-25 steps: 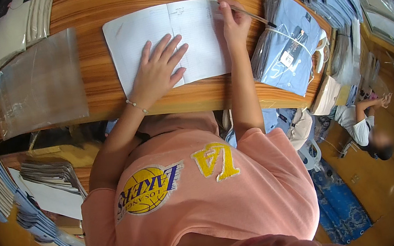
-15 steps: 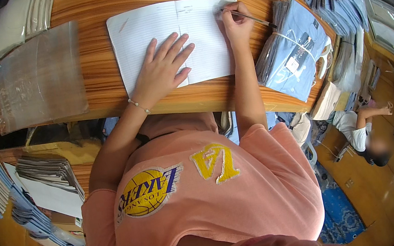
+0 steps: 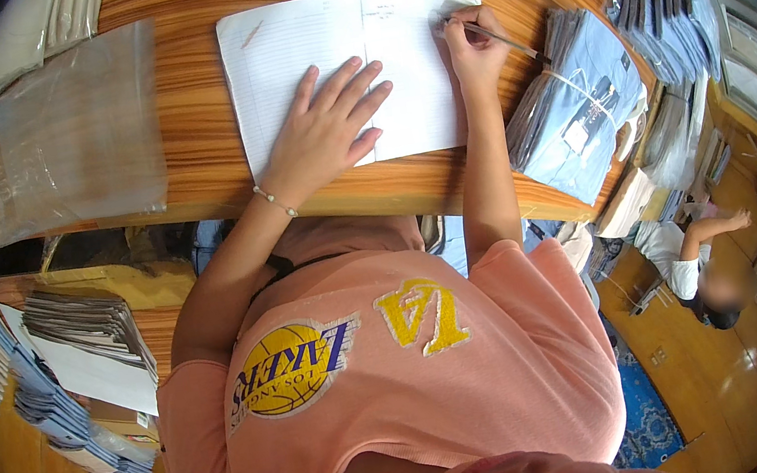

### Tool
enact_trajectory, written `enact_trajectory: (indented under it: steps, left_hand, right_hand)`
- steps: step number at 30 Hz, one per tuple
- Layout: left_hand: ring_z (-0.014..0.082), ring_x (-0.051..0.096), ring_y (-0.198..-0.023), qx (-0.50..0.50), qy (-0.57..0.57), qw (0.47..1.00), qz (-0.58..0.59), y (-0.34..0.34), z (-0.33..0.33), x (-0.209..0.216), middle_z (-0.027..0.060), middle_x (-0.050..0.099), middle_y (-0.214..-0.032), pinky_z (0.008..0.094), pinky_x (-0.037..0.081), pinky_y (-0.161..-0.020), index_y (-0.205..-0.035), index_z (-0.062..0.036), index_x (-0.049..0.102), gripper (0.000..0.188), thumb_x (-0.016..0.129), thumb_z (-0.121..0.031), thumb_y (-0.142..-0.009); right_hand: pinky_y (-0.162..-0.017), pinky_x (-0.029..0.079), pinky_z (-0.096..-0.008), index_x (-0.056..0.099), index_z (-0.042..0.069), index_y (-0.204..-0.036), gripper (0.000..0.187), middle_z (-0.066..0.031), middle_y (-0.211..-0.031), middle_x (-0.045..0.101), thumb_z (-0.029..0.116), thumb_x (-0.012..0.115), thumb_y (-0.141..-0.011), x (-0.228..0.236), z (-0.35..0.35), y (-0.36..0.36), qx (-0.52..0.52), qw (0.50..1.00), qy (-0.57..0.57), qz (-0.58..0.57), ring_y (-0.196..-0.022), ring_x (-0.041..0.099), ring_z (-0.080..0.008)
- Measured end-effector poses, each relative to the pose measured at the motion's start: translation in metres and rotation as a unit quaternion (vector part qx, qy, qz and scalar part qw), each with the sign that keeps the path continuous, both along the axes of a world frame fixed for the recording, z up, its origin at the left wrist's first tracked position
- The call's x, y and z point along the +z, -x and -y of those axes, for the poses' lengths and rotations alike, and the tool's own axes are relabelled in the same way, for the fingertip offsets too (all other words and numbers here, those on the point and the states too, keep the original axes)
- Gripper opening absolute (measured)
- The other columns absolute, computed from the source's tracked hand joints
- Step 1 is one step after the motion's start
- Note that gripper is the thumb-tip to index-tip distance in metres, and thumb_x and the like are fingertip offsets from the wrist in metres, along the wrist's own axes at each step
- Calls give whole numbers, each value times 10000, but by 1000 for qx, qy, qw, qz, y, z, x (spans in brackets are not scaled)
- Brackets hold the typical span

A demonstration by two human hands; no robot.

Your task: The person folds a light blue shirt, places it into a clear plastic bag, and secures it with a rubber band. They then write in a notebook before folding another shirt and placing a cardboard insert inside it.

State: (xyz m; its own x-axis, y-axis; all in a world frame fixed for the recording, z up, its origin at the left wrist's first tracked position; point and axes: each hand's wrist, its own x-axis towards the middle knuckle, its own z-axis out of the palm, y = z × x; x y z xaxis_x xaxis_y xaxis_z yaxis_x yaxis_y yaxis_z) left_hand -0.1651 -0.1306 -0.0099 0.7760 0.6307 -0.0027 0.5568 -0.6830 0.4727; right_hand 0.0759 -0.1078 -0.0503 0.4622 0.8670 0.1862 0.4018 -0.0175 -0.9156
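An open lined notebook (image 3: pixel 420 85) lies on the wood-grain table (image 3: pixel 195 98). My left hand (image 3: pixel 326 137) rests flat over its lower middle, fingers spread across the left page and the centre fold. In my right hand (image 3: pixel 475 47) is a slim pen (image 3: pixel 516 45), pinched near its tip at the upper right of the right page. The pen's other end points right, toward a bundle of folded blue shirts (image 3: pixel 587 101) in clear plastic, tied with a white band. A little handwriting shows near the top of the right page.
Left of the notebook lies a clear plastic bag (image 3: pixel 70 144). More packed blue garments (image 3: pixel 665 3) stand at the far right. Below the table on the left are stacks of folded clothes (image 3: pixel 82 327). On the floor at right is another person (image 3: pixel 677 257).
The whole view has shifted slightly, so the notebook and both hands appear farther right. The left hand stays flat on the page, and the right still holds the pen at the page's upper right.
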Motion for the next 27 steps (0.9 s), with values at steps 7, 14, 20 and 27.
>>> enact_trajectory:
  steps: [7,14,20,27]
  left_hand:
    - [190,248,-1339,3,1,1000,4,2,2,-1,-8,307,-1445,475,139,-1096,-1353,-218,398,517,495,-394,-877]
    - [218,259,-1335,-1,6,1000,28,2,0,5,32,318,-1438,475,159,-1091,-1349,-172,403,519,526,-336,-872]
    - [260,331,-1269,307,128,861,385,41,-5,6,161,375,-1349,392,265,-1049,-1302,5,375,498,552,-42,-839]
    - [258,367,-1229,436,400,713,375,70,27,27,186,340,-1347,345,317,-1009,-1349,22,251,564,544,-94,-882]
  right_hand:
    - [-573,419,-223,566,5,-700,54,-55,-724,543,8,617,-684,0,1,1,-7,1000,1,29,-655,520,-116]
    - [-617,433,-246,562,11,-736,34,-43,-745,550,4,593,-748,16,1,-5,-36,995,-28,-94,-685,529,-132]
    - [-630,446,-262,484,34,-982,214,-38,-650,516,47,575,-789,124,10,30,86,978,189,22,-622,516,-141]
    - [-670,468,-474,453,71,-1113,337,-196,-738,626,159,549,-803,69,43,74,228,902,305,203,-728,608,-372]
